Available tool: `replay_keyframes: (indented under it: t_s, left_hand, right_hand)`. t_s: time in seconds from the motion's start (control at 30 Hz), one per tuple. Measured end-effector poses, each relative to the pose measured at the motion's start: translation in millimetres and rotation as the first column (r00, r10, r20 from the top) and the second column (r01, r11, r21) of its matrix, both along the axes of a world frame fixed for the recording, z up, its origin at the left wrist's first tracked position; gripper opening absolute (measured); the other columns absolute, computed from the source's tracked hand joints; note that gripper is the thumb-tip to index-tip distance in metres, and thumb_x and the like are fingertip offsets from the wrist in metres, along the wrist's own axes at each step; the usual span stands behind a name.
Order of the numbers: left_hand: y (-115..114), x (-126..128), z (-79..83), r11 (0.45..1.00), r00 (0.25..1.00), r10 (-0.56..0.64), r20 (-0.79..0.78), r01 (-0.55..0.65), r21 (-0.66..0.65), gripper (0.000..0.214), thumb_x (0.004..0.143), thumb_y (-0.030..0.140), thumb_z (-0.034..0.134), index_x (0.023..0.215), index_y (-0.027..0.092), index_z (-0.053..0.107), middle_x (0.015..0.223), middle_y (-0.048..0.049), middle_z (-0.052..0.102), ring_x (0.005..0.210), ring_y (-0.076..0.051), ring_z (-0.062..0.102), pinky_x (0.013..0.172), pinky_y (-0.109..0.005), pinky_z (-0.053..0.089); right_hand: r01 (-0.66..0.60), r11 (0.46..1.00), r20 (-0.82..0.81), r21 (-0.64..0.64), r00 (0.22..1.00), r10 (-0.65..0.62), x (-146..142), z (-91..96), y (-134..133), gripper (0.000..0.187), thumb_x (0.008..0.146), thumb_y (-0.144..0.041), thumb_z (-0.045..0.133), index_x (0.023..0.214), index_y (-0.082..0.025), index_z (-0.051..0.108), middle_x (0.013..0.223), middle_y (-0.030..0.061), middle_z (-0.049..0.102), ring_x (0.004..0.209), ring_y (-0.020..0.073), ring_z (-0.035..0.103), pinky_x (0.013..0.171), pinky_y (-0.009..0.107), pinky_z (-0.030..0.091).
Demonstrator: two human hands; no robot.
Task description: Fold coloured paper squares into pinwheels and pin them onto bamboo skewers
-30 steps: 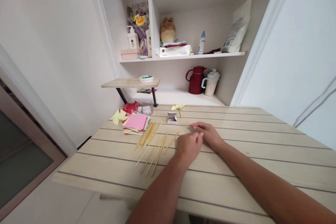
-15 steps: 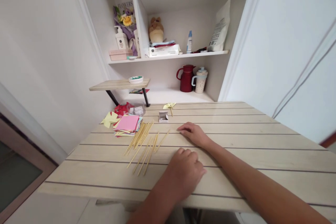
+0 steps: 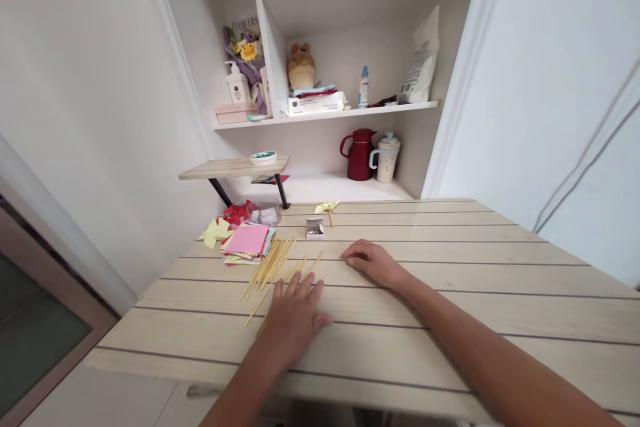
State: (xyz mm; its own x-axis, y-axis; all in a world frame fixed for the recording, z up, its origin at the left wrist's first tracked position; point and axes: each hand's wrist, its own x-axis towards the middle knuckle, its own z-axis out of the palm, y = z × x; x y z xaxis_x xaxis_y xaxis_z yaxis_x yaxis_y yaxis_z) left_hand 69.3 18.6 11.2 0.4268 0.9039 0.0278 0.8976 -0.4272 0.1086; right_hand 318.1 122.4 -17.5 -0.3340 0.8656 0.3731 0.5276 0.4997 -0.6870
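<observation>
My left hand (image 3: 295, 315) is palm down with its fingers spread, over several thin wooden sticks (image 3: 258, 310) on the table. It hides parts of those sticks; whether it presses on them I cannot tell. Further right, my right hand (image 3: 374, 263) rests on the tabletop with bent fingers, thumb and forefinger close together. Anything between those fingertips is hidden or too small to make out. A denser bunch of wooden sticks (image 3: 273, 265) lies just beyond my left hand. Past it are a small open box (image 3: 315, 229) with tiny contents and a yellow paper pinwheel (image 3: 327, 207) on a stick.
A stack of coloured paper squares (image 3: 249, 240) lies at the left, beside a folded yellow paper piece (image 3: 215, 232) and red pieces (image 3: 237, 212). A small raised shelf (image 3: 230, 168) bears a round white container (image 3: 263, 158). Behind stand a red jug (image 3: 360, 157) and a cup (image 3: 387, 159).
My left hand has moved left and forward from the bare tabletop to over the loose sticks, and its curled fingers have spread. My right hand stays nearly in place. The view has tilted slightly upward.
</observation>
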Motion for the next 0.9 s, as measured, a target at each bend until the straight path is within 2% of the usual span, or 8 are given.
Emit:
replay_keyframes:
  t_s: [0.23,0.43,0.63,0.73,0.83,0.9]
  left_hand:
    - [0.9,-9.1,6.8,0.995,0.993,0.098,-0.069,-0.099,-0.014,0.059,0.096,0.046,0.046,0.149,0.020,0.043,0.159,-0.0080,0.034,0.148,-0.034,0.027,0.118,-0.061,0.023]
    - [2.8,-12.8,-0.8,0.989,0.987,0.143,-0.071,-0.140,0.049,0.058,0.096,0.047,0.046,0.147,0.020,0.045,0.158,-0.0095,0.036,0.147,-0.034,0.029,0.117,-0.060,0.023]
    - [5.1,-13.8,-9.0,0.963,0.968,0.242,-0.068,-0.231,0.139,0.055,0.096,0.047,0.046,0.142,0.017,0.052,0.153,-0.0150,0.043,0.144,-0.036,0.035,0.115,-0.062,0.025]
    - [5.3,-14.1,-16.3,0.954,0.970,0.242,-0.025,-0.233,0.189,0.050,0.096,0.043,0.047,0.139,0.019,0.055,0.152,-0.0134,0.046,0.144,-0.033,0.036,0.116,-0.060,0.025]
    - [5.4,-13.7,-22.9,0.937,0.973,0.229,0.031,-0.229,0.263,0.041,0.096,0.038,0.049,0.133,0.024,0.062,0.149,-0.0093,0.050,0.143,-0.031,0.038,0.117,-0.058,0.025]
    - [5.3,-13.1,-24.9,0.923,0.972,0.228,0.053,-0.233,0.306,0.036,0.095,0.034,0.050,0.127,0.026,0.066,0.148,-0.0080,0.052,0.142,-0.031,0.039,0.116,-0.058,0.025]
  right_hand:
    - [-0.005,1.000,0.012,-0.006,1.000,0.005,0.9,1.1,-0.5,0.018,0.086,-0.026,0.059,0.094,-0.021,0.075,0.101,0.0078,0.073,0.098,0.0245,0.065,0.094,0.041,0.049]
    - [-0.019,1.000,0.034,0.003,0.999,0.018,0.6,1.6,0.0,0.020,0.087,-0.025,0.059,0.098,-0.021,0.075,0.102,0.0085,0.072,0.098,0.0247,0.064,0.093,0.040,0.049]
    - [0.030,1.000,0.079,0.006,0.996,-0.031,-1.4,-2.1,-1.3,0.029,0.088,-0.024,0.058,0.114,-0.022,0.070,0.107,0.0087,0.069,0.097,0.0230,0.063,0.092,0.038,0.049]
    - [0.077,0.997,0.194,0.022,0.978,-0.080,-7.0,-1.2,-1.1,0.037,0.091,-0.023,0.054,0.127,-0.023,0.065,0.104,0.0088,0.067,0.096,0.0227,0.062,0.092,0.037,0.047]
    - [0.146,0.989,0.422,0.039,0.894,-0.149,-20.0,5.0,3.6,0.046,0.094,-0.024,0.050,0.139,-0.031,0.056,0.110,0.0098,0.064,0.103,0.0263,0.060,0.095,0.040,0.043]
    - [0.170,0.985,0.510,0.020,0.846,-0.157,-31.8,11.3,10.3,0.053,0.094,-0.020,0.047,0.144,-0.037,0.049,0.110,0.0099,0.063,0.100,0.0276,0.061,0.092,0.040,0.042]
